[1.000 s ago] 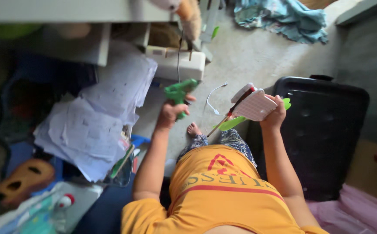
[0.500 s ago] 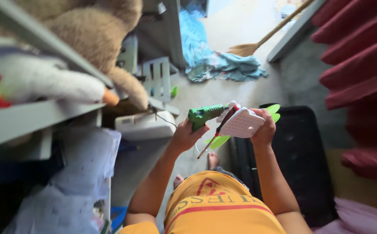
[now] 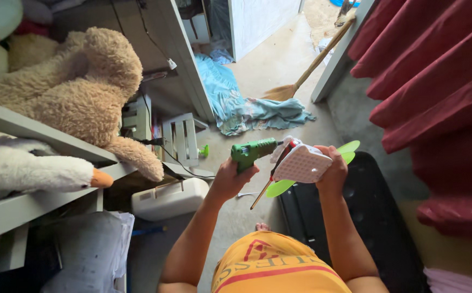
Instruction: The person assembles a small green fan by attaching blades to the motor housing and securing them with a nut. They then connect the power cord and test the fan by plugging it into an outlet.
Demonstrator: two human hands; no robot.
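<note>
Our left hand (image 3: 229, 179) is wrapped tight around the grip of a green glue gun (image 3: 253, 150), whose nozzle points right, toward the craft piece in front of us. Our right hand (image 3: 331, 172) is closed around that piece: a white dotted heart-shaped pad (image 3: 301, 163) with green paper leaves (image 3: 345, 148) sticking out behind our fingers and another leaf below. A thin wooden stick (image 3: 261, 195) with a red band near the top runs down and left from the pad. The nozzle sits just beside the pad's upper left edge; whether it actually touches is hard to tell from here.

Both things are held up in the air above our lap, over the concrete floor (image 3: 279, 70). To the left, a shelf (image 3: 40, 135) carries a tan plush bear (image 3: 84, 92) and a white plush duck (image 3: 35, 168). A white sewing machine (image 3: 171, 198) stands below it. A black plastic crate (image 3: 371, 217) lies at our right, beside a dark red curtain (image 3: 437, 97). Farther off, a crumpled blue cloth (image 3: 252, 111) and a broom (image 3: 306, 68) lie on the floor.
</note>
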